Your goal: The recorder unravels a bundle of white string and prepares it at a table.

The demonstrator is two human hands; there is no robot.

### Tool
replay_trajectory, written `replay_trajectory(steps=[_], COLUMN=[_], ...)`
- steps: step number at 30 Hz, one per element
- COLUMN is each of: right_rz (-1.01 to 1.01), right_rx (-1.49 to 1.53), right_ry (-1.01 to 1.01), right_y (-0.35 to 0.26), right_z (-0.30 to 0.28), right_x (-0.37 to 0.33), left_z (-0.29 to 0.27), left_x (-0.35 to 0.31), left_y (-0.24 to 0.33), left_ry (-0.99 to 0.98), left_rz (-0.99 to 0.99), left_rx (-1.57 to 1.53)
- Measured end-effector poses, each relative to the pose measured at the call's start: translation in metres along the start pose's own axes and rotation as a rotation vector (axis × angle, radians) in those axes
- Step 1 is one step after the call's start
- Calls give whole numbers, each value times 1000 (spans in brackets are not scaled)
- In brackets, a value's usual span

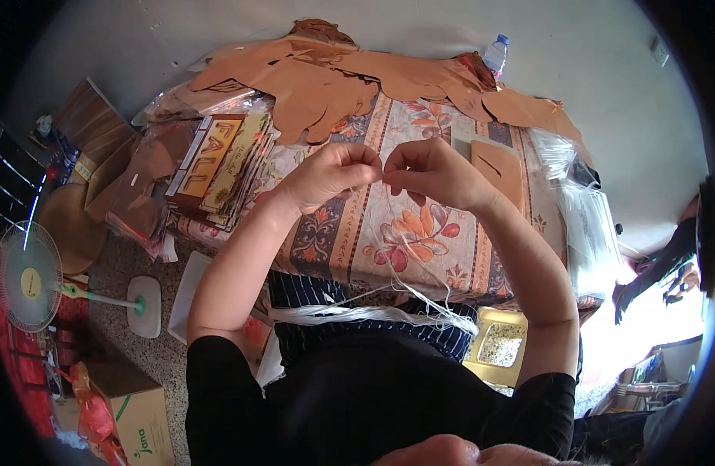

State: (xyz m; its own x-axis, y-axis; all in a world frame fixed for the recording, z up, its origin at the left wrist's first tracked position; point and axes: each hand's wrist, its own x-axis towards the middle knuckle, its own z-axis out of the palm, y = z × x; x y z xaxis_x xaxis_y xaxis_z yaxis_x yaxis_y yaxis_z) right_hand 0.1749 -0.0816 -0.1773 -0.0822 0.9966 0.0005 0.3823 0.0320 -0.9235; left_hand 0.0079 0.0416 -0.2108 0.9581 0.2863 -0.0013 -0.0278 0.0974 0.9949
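Note:
My left hand (336,177) and my right hand (439,175) meet fingertip to fingertip above the table. Both are closed in a pinch, with a thin white thread (394,210) at their fingertips. Its strands trail down over the table's near edge to a loose bundle of white thread (357,313) lying across my lap. The exact grip is hidden behind the fingers. Beneath the hands spreads a floral tablecloth (416,241). Close to my right wrist lies a flat brown leather piece (497,165) with a slit in it.
Cut brown leather sheets (319,89) cover the table's far side, near a plastic bottle (496,58). Left stands a stack of printed panels (217,167); right, clear plastic bags (583,225). A fan (31,268) and cardboard box (144,427) stand on the floor at left.

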Motion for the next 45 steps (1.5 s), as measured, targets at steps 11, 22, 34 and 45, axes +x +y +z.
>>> replay_trajectory(steps=[11, 22, 34, 45], right_rz=[-170, -241, -23, -17], right_rx=[-384, -473, -295, -383], right_ry=[79, 133, 62, -233], right_y=[-17, -21, -24, 6], right_z=[-6, -23, -37, -35], right_x=[4, 12, 13, -10], left_z=[6, 2, 11, -41], left_x=[8, 11, 16, 20], left_y=[4, -14, -1, 70], left_ry=[5, -126, 58, 519], left_rz=[8, -41, 112, 376], left_rx=[113, 296, 230, 417])
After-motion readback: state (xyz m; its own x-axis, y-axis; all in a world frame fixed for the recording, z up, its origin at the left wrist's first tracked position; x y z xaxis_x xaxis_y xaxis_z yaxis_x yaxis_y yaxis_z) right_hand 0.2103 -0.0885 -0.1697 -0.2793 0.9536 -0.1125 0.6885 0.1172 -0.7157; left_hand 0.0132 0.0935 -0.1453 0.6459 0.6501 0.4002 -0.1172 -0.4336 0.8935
